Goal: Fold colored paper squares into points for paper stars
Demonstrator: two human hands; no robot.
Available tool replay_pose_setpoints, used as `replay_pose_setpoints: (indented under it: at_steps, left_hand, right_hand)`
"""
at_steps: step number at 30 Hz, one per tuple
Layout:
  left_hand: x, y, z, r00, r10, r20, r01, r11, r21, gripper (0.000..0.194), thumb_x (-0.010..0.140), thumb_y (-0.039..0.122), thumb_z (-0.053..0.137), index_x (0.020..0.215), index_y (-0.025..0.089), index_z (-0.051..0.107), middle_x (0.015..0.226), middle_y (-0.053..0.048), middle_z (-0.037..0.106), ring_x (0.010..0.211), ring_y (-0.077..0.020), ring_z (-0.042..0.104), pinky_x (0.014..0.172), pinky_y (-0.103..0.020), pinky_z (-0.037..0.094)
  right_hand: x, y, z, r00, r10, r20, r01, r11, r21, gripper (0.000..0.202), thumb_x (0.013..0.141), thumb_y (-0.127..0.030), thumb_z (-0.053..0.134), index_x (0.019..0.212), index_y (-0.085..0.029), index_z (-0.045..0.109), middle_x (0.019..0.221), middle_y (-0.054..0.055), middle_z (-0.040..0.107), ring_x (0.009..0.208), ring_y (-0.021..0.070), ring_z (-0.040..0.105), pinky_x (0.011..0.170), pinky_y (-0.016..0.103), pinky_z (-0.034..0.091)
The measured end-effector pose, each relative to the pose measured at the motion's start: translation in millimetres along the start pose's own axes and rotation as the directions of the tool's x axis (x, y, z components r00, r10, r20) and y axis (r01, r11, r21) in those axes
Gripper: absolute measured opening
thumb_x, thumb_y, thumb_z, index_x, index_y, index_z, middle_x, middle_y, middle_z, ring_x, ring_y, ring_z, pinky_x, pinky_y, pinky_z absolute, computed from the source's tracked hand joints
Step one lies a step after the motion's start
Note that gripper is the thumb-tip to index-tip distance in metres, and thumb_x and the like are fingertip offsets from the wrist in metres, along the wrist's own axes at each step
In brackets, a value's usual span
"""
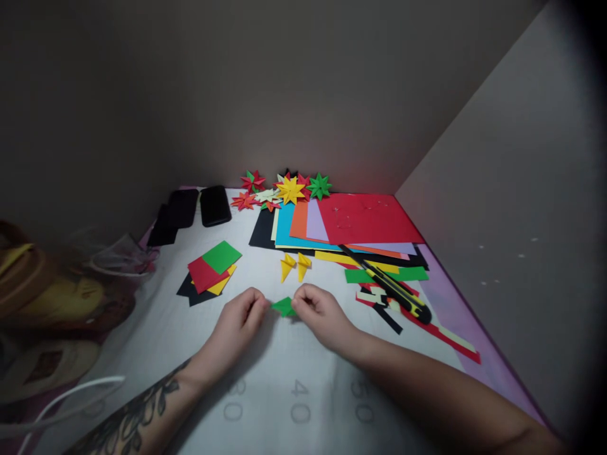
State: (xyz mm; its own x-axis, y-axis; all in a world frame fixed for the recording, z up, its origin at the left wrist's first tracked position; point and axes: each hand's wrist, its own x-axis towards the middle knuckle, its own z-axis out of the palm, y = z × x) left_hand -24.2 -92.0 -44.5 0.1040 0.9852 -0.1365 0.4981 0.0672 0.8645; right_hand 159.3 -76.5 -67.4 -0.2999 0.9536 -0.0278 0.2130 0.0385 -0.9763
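Observation:
Between my two hands is a small piece of green folded paper (284, 307) with a pointed left end. The fingers of my right hand (325, 315) pinch its right side and hide part of it. My left hand (244, 313) is closed in a pinch at its left tip, where the exact contact is hard to see. Just beyond lie two yellow folded paper pieces (294, 266), side by side. To the left rests a loose pile of paper rectangles, with a green one (222, 256) over red, yellow and black ones.
Coloured paper sheets (370, 218) are stacked at the back right, below several folded paper stars (290, 189). A yellow-black utility knife (398, 292) lies across paper strips (455, 341). Back left are a black phone (215, 205) and dark flat items (174, 215). A white cable (61, 401) runs front left.

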Motion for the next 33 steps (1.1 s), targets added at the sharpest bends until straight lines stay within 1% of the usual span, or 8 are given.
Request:
replay_pose_setpoints:
  at_steps: [6,9,13,16,21,24,29,33]
  left_hand:
    - [-0.6,-4.6,7.5,0.991,-0.009,0.136,0.029,0.988,-0.151,0.019,0.084,0.035,0.048,0.081,0.018,0.055,0.068,0.002,0.054,0.062,-0.0125,0.046,0.056,-0.022,0.035]
    - [-4.3,-4.9,10.6,0.980,0.028,0.199,-0.014,0.997,-0.074,0.025,0.086,0.036,0.046,0.071,0.017,0.053,0.065,0.002,0.051,0.061,-0.0120,0.044,0.055,-0.022,0.034]
    - [-6.9,-4.3,11.1,0.966,0.096,0.241,-0.108,0.994,0.035,0.024,0.088,0.033,0.044,0.072,0.017,0.054,0.070,0.001,0.056,0.066,-0.0135,0.049,0.059,-0.023,0.035]
    - [-7.2,-4.1,10.3,0.960,0.110,0.258,-0.129,0.990,0.057,0.021,0.088,0.031,0.044,0.077,0.017,0.056,0.076,0.000,0.060,0.070,-0.0144,0.052,0.063,-0.024,0.037]
    - [-7.4,-2.8,6.9,0.973,0.068,0.220,-0.076,0.997,0.027,0.024,0.088,0.030,0.043,0.070,0.017,0.052,0.066,0.002,0.053,0.064,-0.0124,0.047,0.058,-0.022,0.035]
    - [-6.1,-1.4,1.7,0.975,0.075,0.208,-0.078,0.997,0.006,0.024,0.087,0.030,0.043,0.069,0.017,0.052,0.066,0.002,0.054,0.063,-0.0122,0.047,0.058,-0.022,0.036]
    - [8.5,-8.3,-24.9,0.995,0.097,0.012,-0.098,0.991,0.091,0.022,0.085,0.032,0.044,0.072,0.017,0.054,0.065,0.002,0.055,0.061,-0.0132,0.049,0.055,-0.022,0.036]
    - [29.2,-29.3,-59.5,0.953,0.146,-0.267,-0.067,0.956,0.284,0.026,0.086,0.037,0.044,0.077,0.018,0.057,0.072,-0.002,0.062,0.066,-0.0170,0.056,0.061,-0.026,0.041]
  right_hand:
    - [-0.9,4.5,5.6,1.000,0.021,0.014,-0.022,0.998,0.055,0.016,0.082,-0.023,0.052,0.068,-0.018,0.048,0.064,-0.004,0.047,0.060,0.0096,0.043,0.055,0.021,0.036]
    - [-3.4,7.3,11.4,0.999,0.004,0.039,-0.007,0.997,0.071,0.003,0.080,-0.019,0.054,0.081,-0.019,0.051,0.071,-0.003,0.052,0.063,0.0098,0.048,0.056,0.021,0.039]
    - [-5.3,9.4,12.7,0.994,-0.069,0.087,0.067,0.997,0.031,0.021,0.077,-0.013,0.052,0.097,-0.020,0.053,0.079,-0.002,0.056,0.066,0.0095,0.052,0.060,0.021,0.042]
    - [-5.2,9.3,11.0,0.988,-0.100,0.119,0.103,0.995,-0.017,0.020,0.077,-0.011,0.051,0.094,-0.021,0.054,0.075,-0.003,0.055,0.064,0.0093,0.053,0.058,0.021,0.042]
    - [-5.2,7.7,11.3,0.988,-0.003,0.152,-0.014,0.994,0.110,0.010,0.079,-0.012,0.047,0.082,-0.021,0.044,0.058,-0.008,0.046,0.050,0.0078,0.048,0.048,0.019,0.037]
    - [-3.0,4.2,9.6,0.993,-0.073,0.095,0.069,0.997,0.042,0.013,0.073,-0.008,0.049,0.074,-0.020,0.045,0.061,-0.007,0.046,0.054,0.0078,0.046,0.050,0.019,0.036]
    - [23.1,-7.6,1.6,0.978,-0.187,-0.097,0.182,0.982,-0.057,0.014,0.071,-0.006,0.046,0.071,-0.020,0.048,0.069,-0.003,0.052,0.064,0.0110,0.049,0.060,0.023,0.040]
    - [66.2,-17.5,6.3,0.940,-0.340,-0.010,0.315,0.882,-0.350,0.024,0.073,-0.003,0.043,0.074,-0.020,0.060,0.079,0.000,0.064,0.082,0.0158,0.053,0.076,0.028,0.040]
